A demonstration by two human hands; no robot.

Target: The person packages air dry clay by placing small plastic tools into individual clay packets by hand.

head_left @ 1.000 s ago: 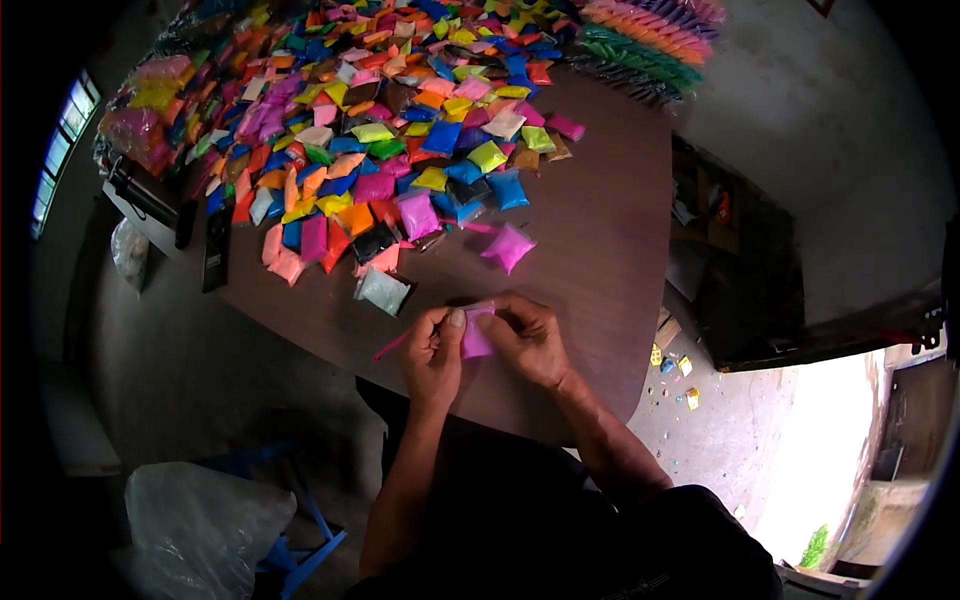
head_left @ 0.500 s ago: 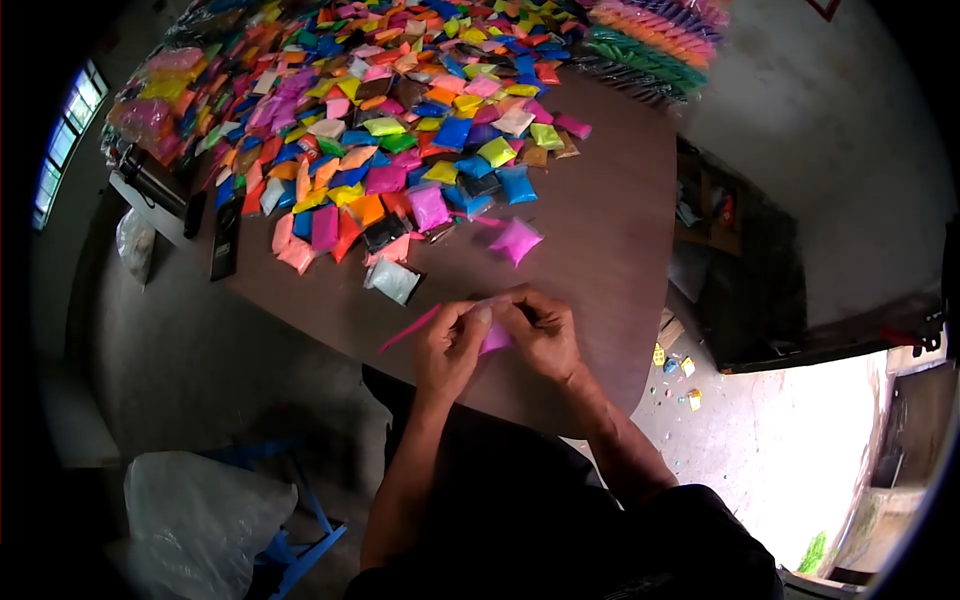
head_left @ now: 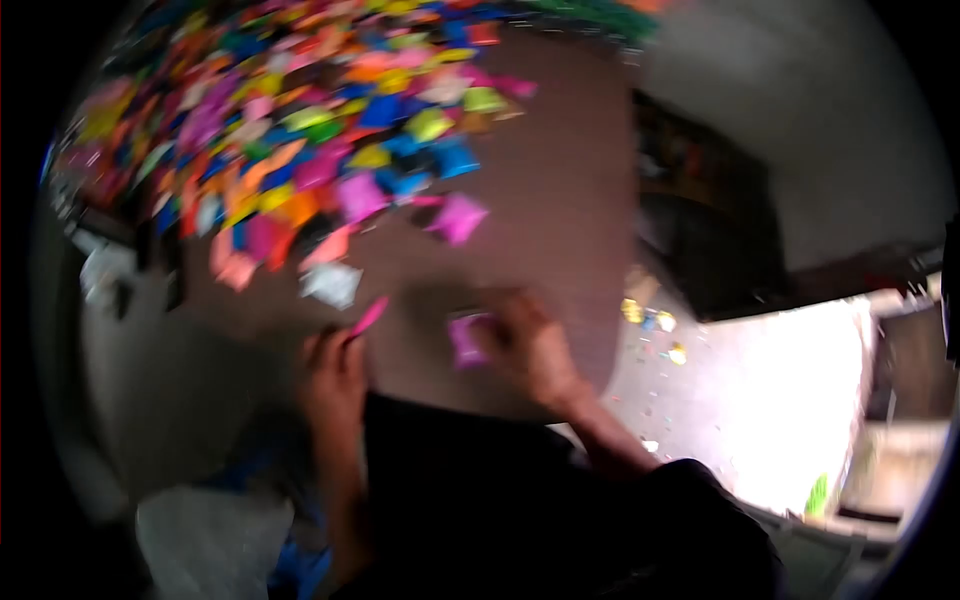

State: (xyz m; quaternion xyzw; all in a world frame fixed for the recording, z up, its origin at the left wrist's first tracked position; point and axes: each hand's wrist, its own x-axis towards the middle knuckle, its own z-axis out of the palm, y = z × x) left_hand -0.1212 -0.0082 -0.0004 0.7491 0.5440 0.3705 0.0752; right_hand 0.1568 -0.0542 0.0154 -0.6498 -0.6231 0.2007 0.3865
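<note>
My left hand [head_left: 335,375] is at the table's front edge, its fingers closed on a thin pink plastic strip [head_left: 371,315] that sticks out up and to the right. To the right, my right hand [head_left: 537,345] is curled and blurred, with its fingertips on the right side of a small purple-pink packet [head_left: 466,341]. Another purple-pink packet [head_left: 459,218] lies farther back on the table, with a pink strip [head_left: 425,200] beside it. A whitish packet [head_left: 332,285] lies above my left hand.
A large heap of small coloured packets [head_left: 330,130] covers the back left of the brown table [head_left: 560,180]. Green bundles [head_left: 595,18] lie at the far edge. A translucent plastic bag [head_left: 210,540] is at the lower left. Scraps [head_left: 677,352] litter the floor at right.
My hands have moved apart. The left went left with the pink strip, while the right stays by the packet they were both on. The view has shifted and blurred.
</note>
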